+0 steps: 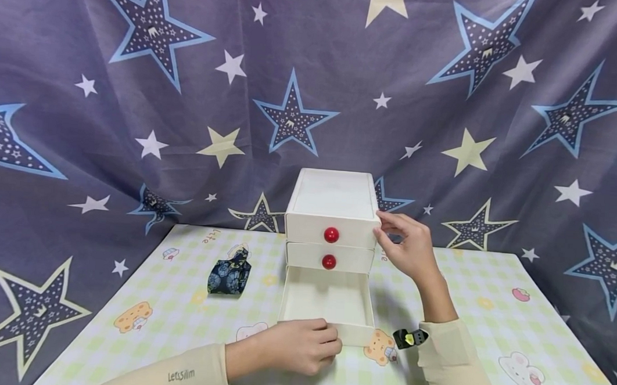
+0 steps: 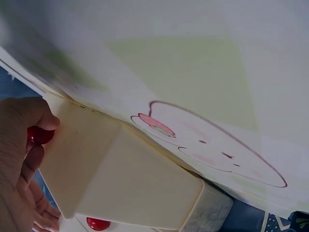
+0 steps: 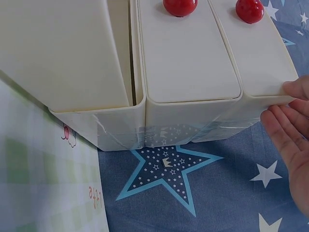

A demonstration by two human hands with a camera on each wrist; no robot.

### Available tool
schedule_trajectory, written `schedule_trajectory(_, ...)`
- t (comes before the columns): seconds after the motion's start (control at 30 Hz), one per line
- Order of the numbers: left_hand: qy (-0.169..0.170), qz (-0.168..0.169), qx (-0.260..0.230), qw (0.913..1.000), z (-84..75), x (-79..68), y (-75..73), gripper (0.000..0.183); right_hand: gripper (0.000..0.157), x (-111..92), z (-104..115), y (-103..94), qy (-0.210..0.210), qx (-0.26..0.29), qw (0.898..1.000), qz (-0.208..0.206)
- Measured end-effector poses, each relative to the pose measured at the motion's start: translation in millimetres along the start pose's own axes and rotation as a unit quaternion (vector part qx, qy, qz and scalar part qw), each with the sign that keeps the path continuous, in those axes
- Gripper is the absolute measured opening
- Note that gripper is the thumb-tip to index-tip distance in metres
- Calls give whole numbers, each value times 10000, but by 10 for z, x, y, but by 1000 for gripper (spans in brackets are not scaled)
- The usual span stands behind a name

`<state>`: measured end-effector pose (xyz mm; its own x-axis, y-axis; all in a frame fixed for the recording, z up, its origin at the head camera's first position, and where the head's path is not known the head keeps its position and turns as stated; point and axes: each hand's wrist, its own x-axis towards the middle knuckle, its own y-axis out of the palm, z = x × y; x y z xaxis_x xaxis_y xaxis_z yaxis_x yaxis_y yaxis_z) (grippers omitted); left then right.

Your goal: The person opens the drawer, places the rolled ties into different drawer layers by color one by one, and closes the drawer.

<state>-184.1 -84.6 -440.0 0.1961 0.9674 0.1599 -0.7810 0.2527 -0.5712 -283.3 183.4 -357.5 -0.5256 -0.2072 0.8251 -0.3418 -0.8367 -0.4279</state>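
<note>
A white drawer cabinet (image 1: 334,194) stands on the table with three drawers stacked one above another. Its bottom drawer (image 1: 326,298) is pulled out, its white floor showing in the head view. In front of that drawer, my left hand (image 1: 300,346) pinches its red knob (image 2: 41,135) between thumb and fingers, seen in the left wrist view. My right hand (image 1: 407,244) holds the cabinet's upper right front corner, thumb by the front face and fingers along the side. The upper two drawers are closed, each with a red knob (image 1: 330,235).
A dark blue patterned fabric item (image 1: 229,274) lies left of the cabinet. A small black item with a yellow mark (image 1: 409,338) is beside the right sleeve. The checked tablecloth (image 1: 467,363) covers the table, and a star-printed curtain (image 1: 326,54) hangs behind.
</note>
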Motion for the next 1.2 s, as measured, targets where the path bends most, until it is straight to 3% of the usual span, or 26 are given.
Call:
schedule_trajectory(0.57,125,27,8,9999,6,28,-111,57,34,2,-8,3,22,4,10000,18)
schedule_trajectory(1.2,167,-66,-76,9998,5,77,-245,48,34,0,1,-9,40,-34,10000,43)
